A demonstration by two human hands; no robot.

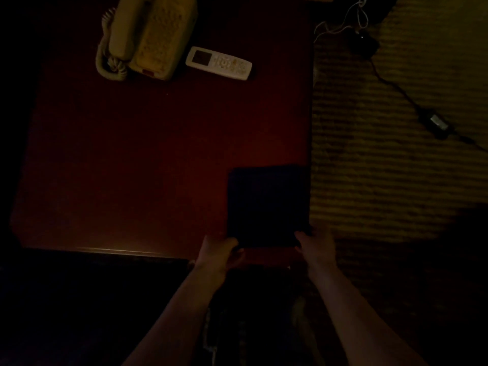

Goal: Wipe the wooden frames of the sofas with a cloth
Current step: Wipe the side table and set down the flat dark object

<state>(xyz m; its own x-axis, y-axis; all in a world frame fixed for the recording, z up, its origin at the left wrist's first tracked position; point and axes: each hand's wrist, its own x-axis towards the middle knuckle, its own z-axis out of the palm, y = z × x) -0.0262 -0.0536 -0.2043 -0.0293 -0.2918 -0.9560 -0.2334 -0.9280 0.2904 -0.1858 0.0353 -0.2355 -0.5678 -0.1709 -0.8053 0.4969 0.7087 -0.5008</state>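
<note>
The scene is very dim. A dark folded cloth (266, 204), flat and rectangular, lies on the near right corner of a dark red wooden table (148, 159). My left hand (219, 252) grips the cloth's near left corner, fingers curled at its edge. My right hand (315, 247) holds the near right corner, where the cloth meets the table's right edge. Both forearms reach up from the bottom of the view. No sofa is in view.
A cream corded telephone (148, 35) and a white remote control (219, 63) sit at the table's far side. A striped carpet (396, 154) lies to the right, with a black power adapter (437, 124), its cable and white cords on it.
</note>
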